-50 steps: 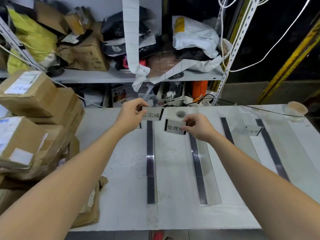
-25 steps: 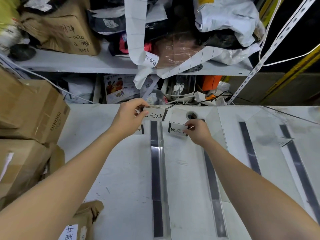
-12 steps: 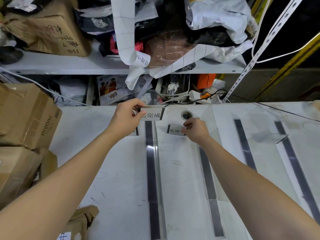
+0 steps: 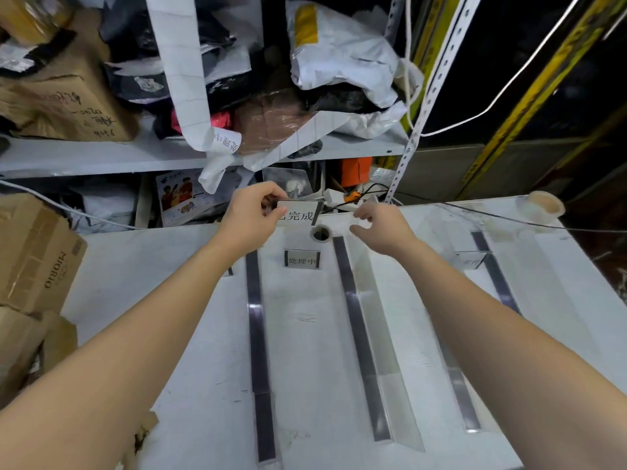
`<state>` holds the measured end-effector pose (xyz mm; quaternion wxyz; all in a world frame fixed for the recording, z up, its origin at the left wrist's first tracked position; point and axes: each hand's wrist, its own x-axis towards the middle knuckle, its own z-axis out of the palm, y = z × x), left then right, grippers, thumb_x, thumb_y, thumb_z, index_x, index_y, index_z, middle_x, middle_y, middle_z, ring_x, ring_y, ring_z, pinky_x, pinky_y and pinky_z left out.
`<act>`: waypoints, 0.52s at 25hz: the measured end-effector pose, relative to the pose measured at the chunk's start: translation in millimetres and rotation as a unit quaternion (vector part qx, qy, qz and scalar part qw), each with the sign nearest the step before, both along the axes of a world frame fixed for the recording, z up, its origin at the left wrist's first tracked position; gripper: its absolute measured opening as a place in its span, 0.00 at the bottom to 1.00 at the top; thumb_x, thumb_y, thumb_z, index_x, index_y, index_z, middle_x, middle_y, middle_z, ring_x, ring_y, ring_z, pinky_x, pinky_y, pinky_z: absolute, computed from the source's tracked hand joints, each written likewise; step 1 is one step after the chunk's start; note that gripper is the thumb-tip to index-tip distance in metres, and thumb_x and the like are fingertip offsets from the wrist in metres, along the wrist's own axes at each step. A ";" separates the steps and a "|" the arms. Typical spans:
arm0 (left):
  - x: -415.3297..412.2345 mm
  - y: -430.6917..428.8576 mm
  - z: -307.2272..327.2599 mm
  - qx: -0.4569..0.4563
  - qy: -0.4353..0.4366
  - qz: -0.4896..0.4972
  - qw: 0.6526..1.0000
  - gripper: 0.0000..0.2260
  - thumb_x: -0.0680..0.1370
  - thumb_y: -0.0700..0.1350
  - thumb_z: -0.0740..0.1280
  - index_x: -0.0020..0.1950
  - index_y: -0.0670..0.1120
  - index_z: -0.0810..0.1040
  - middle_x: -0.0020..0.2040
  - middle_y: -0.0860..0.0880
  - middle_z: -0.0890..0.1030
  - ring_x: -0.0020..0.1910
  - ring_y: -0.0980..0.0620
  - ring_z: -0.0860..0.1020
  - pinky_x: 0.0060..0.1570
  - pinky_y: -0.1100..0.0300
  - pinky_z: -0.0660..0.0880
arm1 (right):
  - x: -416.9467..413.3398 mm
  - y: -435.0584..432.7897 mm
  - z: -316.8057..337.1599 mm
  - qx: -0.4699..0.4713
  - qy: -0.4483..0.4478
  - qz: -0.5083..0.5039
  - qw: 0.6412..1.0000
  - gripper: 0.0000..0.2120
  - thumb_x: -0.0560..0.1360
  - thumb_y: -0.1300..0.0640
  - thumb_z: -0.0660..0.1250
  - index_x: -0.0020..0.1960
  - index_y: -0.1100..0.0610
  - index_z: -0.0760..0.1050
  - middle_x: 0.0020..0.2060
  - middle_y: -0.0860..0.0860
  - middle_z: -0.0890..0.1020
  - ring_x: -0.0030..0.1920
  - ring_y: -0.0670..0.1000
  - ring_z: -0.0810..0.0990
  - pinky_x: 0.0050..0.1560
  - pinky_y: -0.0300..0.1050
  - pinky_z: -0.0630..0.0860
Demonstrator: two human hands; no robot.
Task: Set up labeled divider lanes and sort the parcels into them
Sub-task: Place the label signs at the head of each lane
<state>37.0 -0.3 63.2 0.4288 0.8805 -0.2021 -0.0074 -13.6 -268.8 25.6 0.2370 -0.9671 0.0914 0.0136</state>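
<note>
The left hand [image 4: 251,220] is pinching a white label card with black side bands [image 4: 300,215] above the white worktop's [image 4: 190,334] far edge, fingers hiding its first character; the right hand [image 4: 385,230] is hovering alongside, loose-fingered, grasping nothing.

A single wide-angle camera, worn on the person's head, faces forward and steeply down over the counter [image 4: 315,351] at close range. The left hand [image 4: 251,220] and right hand [image 4: 385,230] sit just above frame centre. Beyond the hands, a cluttered shelf [image 4: 84,156] fills the upper frame.
</note>
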 end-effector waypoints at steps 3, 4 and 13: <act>-13.3 -47.1 8.0 0.015 -0.023 -0.028 0.999 0.05 0.78 0.39 0.72 0.49 0.48 0.81 0.41 0.54 0.80 0.38 0.58 0.76 0.43 0.61 0.74 | -19.3 -48.4 19.8 -0.017 -0.012 -0.020 1.000 0.18 0.77 0.51 0.71 0.65 0.56 0.79 0.60 0.53 0.82 0.61 0.55 0.79 0.59 0.49 0.75; -18.4 -64.5 8.1 0.019 -0.024 -0.035 0.999 0.05 0.78 0.39 0.72 0.49 0.49 0.81 0.41 0.54 0.80 0.39 0.57 0.77 0.43 0.60 0.75 | -25.8 -64.7 24.6 -0.020 -0.016 -0.023 0.999 0.19 0.77 0.51 0.70 0.66 0.55 0.78 0.60 0.53 0.82 0.61 0.56 0.79 0.59 0.48 0.74; -50.0 -209.7 -34.2 0.085 0.031 -0.014 0.996 0.08 0.76 0.41 0.74 0.46 0.53 0.79 0.43 0.48 0.83 0.43 0.47 0.81 0.48 0.50 0.81 | -63.3 -206.4 41.0 -0.020 -0.029 -0.010 0.999 0.23 0.75 0.54 0.73 0.69 0.52 0.74 0.62 0.52 0.81 0.62 0.54 0.79 0.60 0.51 0.78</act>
